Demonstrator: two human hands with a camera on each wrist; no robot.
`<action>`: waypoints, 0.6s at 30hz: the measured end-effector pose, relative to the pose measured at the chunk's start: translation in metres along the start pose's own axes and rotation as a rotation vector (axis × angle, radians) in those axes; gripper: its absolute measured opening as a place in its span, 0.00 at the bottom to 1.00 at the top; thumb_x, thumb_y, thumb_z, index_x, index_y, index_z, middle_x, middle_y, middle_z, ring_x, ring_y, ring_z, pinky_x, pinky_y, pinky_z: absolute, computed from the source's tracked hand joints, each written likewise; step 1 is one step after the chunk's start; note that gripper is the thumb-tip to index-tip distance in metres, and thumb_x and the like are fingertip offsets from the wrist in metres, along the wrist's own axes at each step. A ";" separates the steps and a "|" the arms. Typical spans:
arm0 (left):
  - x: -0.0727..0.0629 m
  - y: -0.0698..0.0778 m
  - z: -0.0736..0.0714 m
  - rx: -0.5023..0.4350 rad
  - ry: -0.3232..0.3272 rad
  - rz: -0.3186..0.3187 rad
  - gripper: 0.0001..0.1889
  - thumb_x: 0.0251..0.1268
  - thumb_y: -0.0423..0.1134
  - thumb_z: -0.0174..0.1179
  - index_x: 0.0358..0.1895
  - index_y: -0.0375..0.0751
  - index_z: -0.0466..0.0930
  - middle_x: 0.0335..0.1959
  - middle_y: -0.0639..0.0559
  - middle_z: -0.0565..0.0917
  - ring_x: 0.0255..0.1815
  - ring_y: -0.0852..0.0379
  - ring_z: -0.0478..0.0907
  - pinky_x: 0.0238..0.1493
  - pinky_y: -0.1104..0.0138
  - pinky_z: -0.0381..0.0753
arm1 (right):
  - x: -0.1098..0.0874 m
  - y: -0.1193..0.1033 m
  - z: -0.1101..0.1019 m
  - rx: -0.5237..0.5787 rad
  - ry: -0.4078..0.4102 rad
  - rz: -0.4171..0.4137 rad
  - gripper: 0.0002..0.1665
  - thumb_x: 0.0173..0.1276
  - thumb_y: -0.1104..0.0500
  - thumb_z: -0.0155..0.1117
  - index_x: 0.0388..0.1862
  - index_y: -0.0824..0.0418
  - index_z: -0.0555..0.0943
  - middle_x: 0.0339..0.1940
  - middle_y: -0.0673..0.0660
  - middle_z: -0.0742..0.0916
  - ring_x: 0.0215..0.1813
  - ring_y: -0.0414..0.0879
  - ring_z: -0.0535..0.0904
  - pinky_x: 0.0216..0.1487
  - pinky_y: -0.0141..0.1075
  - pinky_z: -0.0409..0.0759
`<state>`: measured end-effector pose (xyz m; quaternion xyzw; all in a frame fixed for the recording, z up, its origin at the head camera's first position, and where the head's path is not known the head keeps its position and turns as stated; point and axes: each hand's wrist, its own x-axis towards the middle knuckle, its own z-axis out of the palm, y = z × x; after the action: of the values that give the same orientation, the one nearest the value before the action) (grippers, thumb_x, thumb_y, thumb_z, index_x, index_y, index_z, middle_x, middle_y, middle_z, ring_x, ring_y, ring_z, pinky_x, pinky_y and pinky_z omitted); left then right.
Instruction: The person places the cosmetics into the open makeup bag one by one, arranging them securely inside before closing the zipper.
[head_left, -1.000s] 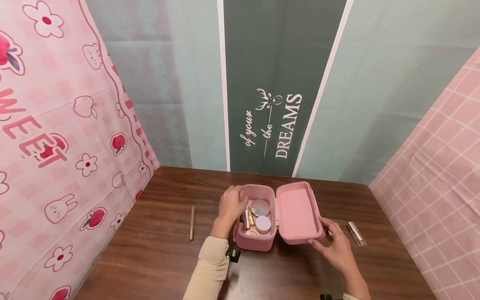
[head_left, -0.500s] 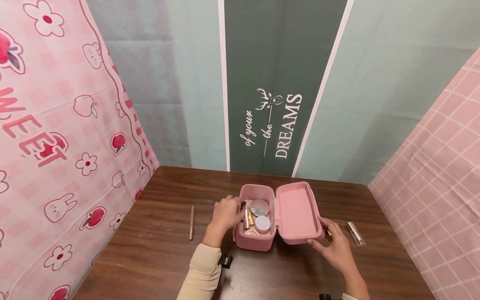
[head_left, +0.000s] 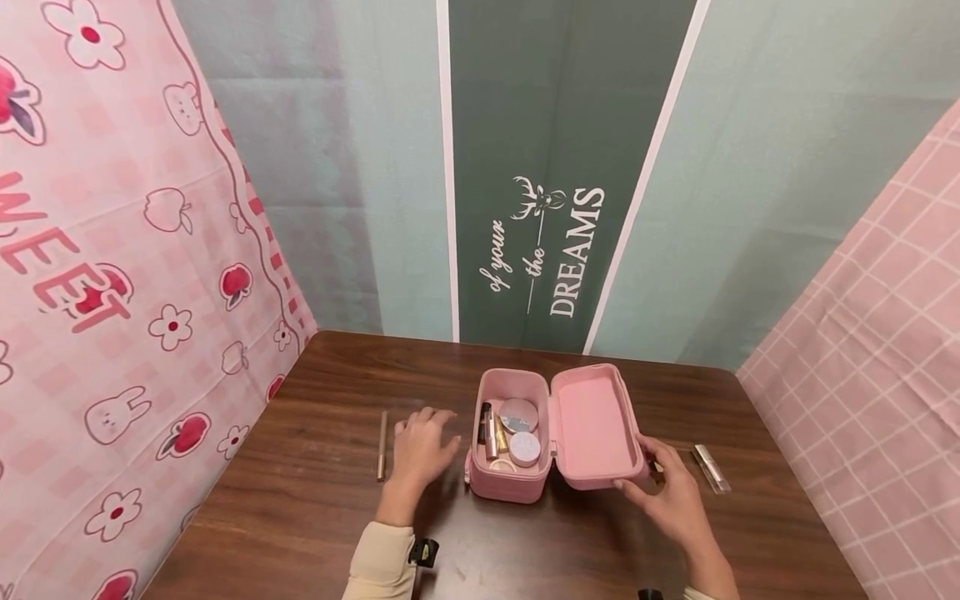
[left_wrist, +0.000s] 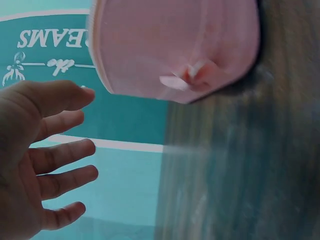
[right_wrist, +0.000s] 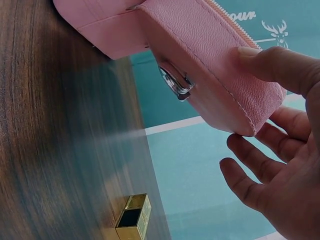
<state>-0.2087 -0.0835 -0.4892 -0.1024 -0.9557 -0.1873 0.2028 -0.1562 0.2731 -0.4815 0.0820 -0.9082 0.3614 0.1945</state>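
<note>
A pink makeup case (head_left: pixel 507 487) stands on the table with its lid (head_left: pixel 596 427) swung out to the right. Inside are a round compact (head_left: pixel 519 414), a smaller round pot (head_left: pixel 524 449) and some slim tubes, among them a lipstick (head_left: pixel 491 437). My right hand (head_left: pixel 673 496) pinches the lid's outer corner, thumb on its side and fingers underneath, as the right wrist view shows. My left hand (head_left: pixel 420 452) is over the table left of the case, fingers spread and holding nothing. Just beyond it lies a slim bronze pencil (head_left: pixel 382 447).
A clear-and-gold lipstick tube (head_left: pixel 711 468) lies right of my right hand. On the table in the right wrist view is a gold rectangular piece (right_wrist: pixel 134 218). Printed cloths hang behind the wooden table (head_left: pixel 300 517) and at both sides.
My left hand has come off the case's left rim and moved left, towards the pencil. The right hand stays on the lid, and the case has not moved.
</note>
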 end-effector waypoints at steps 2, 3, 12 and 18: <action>-0.004 -0.004 0.003 0.010 0.011 -0.010 0.18 0.46 0.46 0.68 0.43 0.48 0.82 0.40 0.46 0.81 0.41 0.45 0.76 0.39 0.49 0.70 | 0.000 0.000 0.000 0.004 0.000 0.003 0.44 0.39 0.64 0.80 0.58 0.67 0.72 0.50 0.62 0.77 0.44 0.47 0.72 0.40 0.21 0.71; -0.006 -0.006 0.004 0.011 0.011 -0.017 0.18 0.46 0.46 0.68 0.43 0.47 0.82 0.40 0.45 0.80 0.41 0.45 0.76 0.39 0.49 0.70 | -0.001 0.000 0.000 0.005 -0.001 0.004 0.44 0.39 0.64 0.80 0.58 0.67 0.72 0.51 0.62 0.77 0.44 0.48 0.73 0.40 0.20 0.70; -0.018 -0.026 0.012 0.069 -0.052 -0.088 0.18 0.46 0.47 0.68 0.44 0.47 0.82 0.42 0.45 0.80 0.43 0.44 0.76 0.40 0.47 0.68 | 0.000 -0.002 0.000 0.015 -0.005 0.014 0.44 0.39 0.65 0.80 0.58 0.67 0.72 0.51 0.62 0.77 0.45 0.49 0.73 0.42 0.21 0.71; -0.023 -0.042 0.017 0.034 -0.043 -0.123 0.19 0.46 0.45 0.69 0.44 0.46 0.82 0.43 0.43 0.80 0.44 0.42 0.76 0.38 0.45 0.68 | 0.000 -0.001 0.001 -0.001 -0.007 0.018 0.44 0.38 0.64 0.80 0.58 0.67 0.72 0.51 0.62 0.77 0.45 0.49 0.73 0.41 0.41 0.79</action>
<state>-0.2053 -0.1173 -0.5262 -0.0440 -0.9674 -0.1811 0.1717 -0.1560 0.2721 -0.4816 0.0751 -0.9097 0.3624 0.1882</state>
